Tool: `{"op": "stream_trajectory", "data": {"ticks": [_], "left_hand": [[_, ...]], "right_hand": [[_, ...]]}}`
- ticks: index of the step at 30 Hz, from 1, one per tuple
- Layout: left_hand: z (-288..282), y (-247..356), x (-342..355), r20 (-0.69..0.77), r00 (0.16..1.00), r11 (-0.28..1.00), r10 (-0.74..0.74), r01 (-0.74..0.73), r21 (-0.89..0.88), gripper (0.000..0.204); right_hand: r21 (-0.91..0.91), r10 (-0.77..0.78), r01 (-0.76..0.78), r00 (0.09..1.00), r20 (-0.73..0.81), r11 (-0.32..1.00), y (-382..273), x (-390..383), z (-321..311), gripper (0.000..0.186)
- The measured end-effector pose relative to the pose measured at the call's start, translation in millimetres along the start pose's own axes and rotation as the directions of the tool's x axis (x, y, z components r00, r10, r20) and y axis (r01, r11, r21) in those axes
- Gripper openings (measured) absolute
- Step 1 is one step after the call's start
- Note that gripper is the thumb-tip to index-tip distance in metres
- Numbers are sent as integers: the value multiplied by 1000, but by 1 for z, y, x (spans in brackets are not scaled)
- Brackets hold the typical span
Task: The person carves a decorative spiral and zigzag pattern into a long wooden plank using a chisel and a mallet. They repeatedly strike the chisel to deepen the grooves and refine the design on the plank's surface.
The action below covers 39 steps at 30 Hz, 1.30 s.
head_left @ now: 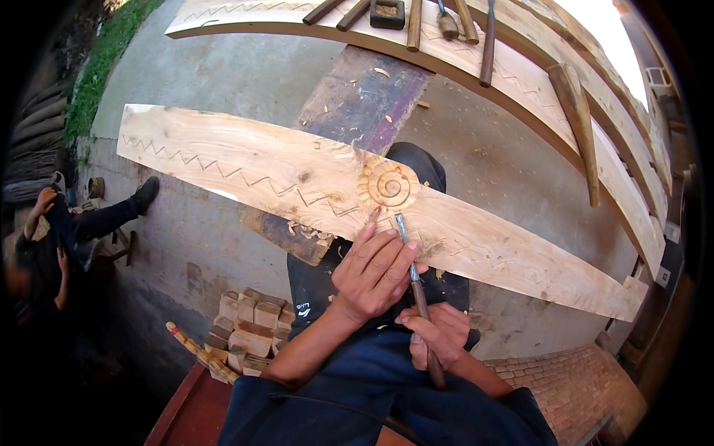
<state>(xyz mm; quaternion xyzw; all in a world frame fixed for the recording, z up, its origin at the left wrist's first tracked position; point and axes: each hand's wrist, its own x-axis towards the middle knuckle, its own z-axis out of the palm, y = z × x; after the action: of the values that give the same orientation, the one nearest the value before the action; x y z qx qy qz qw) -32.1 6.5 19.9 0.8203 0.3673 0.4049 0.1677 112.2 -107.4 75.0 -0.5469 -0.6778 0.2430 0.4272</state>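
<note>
A long pale board lies crosswise, carved with zigzag lines and a spiral rosette. A chisel has its blade tip on the board just below the rosette. My left hand rests at the board's near edge, its fingers pressed together beside and against the chisel's metal shaft, thumb under it. My right hand is closed around the dark wooden handle lower down. A worn plank with shavings shows beneath the board.
Several boards at the back carry chisels, a small dark box and a wooden mallet. Wood blocks are piled at lower left. Another person sits at the left, a leg stretched out on the concrete floor.
</note>
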Motion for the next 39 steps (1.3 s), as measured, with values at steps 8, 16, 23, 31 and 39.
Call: {"op": "stream_trajectory", "data": {"ticks": [8, 16, 23, 31, 39], "left_hand": [[8, 2, -3, -69, 997, 998, -30, 34, 54, 36], [9, 2, 1, -104, 994, 995, -19, 29, 92, 35], [13, 1, 0, -121, 992, 995, -35, 45, 86, 38], [14, -1, 1, -156, 988, 997, -19, 30, 64, 36], [11, 2, 0, -164, 986, 995, -15, 31, 95, 33]], "right_hand": [[53, 8, -10, 999, 37, 999, 9, 0, 4, 19], [96, -25, 26, 1000, -13, 995, 14, 1, 9, 16], [87, -41, 43, 999, -25, 995, 15, 4, 15, 13], [72, -20, 22, 999, -32, 997, 12, 1, 18, 12], [61, -32, 34, 998, -45, 998, 11, 4, 25, 8]]}}
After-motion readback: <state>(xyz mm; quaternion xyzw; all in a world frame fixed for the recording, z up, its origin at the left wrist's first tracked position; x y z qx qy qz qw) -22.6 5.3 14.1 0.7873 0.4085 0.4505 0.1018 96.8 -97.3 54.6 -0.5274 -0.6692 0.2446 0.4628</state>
